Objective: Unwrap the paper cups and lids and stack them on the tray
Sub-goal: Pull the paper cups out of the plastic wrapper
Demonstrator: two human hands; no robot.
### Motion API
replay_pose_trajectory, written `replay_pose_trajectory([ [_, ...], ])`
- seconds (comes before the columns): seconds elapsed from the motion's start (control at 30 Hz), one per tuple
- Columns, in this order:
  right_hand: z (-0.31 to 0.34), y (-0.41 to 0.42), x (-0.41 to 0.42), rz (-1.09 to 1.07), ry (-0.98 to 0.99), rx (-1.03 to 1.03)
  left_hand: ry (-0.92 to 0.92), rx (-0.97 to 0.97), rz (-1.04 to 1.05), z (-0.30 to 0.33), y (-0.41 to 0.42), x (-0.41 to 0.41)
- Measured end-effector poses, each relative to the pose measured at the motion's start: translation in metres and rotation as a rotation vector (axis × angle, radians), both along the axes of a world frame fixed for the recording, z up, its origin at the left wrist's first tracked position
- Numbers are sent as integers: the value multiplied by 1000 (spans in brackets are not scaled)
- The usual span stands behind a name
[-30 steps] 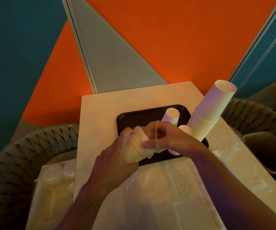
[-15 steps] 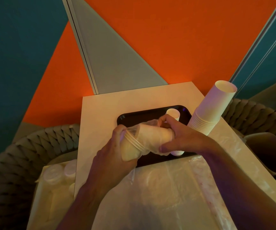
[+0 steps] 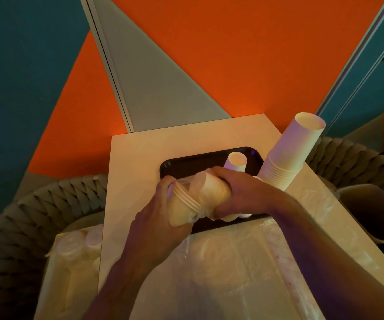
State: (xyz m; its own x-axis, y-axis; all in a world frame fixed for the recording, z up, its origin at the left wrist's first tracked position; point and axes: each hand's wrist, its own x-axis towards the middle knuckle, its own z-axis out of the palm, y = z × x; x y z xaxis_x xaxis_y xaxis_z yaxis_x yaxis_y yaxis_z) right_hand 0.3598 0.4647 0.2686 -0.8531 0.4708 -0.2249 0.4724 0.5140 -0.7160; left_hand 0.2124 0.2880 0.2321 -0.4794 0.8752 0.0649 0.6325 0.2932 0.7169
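A short stack of paper cups [image 3: 200, 199], partly sheathed in clear plastic wrap, lies on its side just above the near edge of the black tray [image 3: 186, 162]. My left hand [image 3: 158, 218] grips its rim end. My right hand [image 3: 239, 192] grips the wrapped far end. On the tray stand a small upturned cup [image 3: 236, 161] and a tall stack of large cups [image 3: 290, 153] at its right end. More small cups sit behind my right hand, mostly hidden.
Loose clear plastic wrap [image 3: 244, 262] covers the near part of the white table [image 3: 140, 153]. A box of wrapped lids [image 3: 71, 245] rests on the woven chair at left. A grey bin [image 3: 375, 211] stands at right. An orange wall backs the table.
The stack has turned from nearly upright to lying sideways. My right hand has slid along it to the far end, pulling the wrap off the rims.
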Motion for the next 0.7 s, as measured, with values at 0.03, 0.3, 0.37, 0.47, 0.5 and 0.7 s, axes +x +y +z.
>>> replay_pose_trajectory([
  [0.03,0,1,1,-4,0,14,-1,9,11,1,0,-1],
  [0.3,-14,17,10,-148,78,-17,0,67,68,0,-1,-14],
  [0.37,-17,24,12,-233,131,-92,-4,62,68,-2,-1,-14],
  [0.47,-18,37,17,-369,284,-116,-19,38,66,-6,-2,-13],
  [0.5,-17,41,18,-420,335,-102,-22,31,67,-7,-3,-12],
  [0.7,-9,63,11,-619,562,108,-36,31,100,-7,-4,-16],
])
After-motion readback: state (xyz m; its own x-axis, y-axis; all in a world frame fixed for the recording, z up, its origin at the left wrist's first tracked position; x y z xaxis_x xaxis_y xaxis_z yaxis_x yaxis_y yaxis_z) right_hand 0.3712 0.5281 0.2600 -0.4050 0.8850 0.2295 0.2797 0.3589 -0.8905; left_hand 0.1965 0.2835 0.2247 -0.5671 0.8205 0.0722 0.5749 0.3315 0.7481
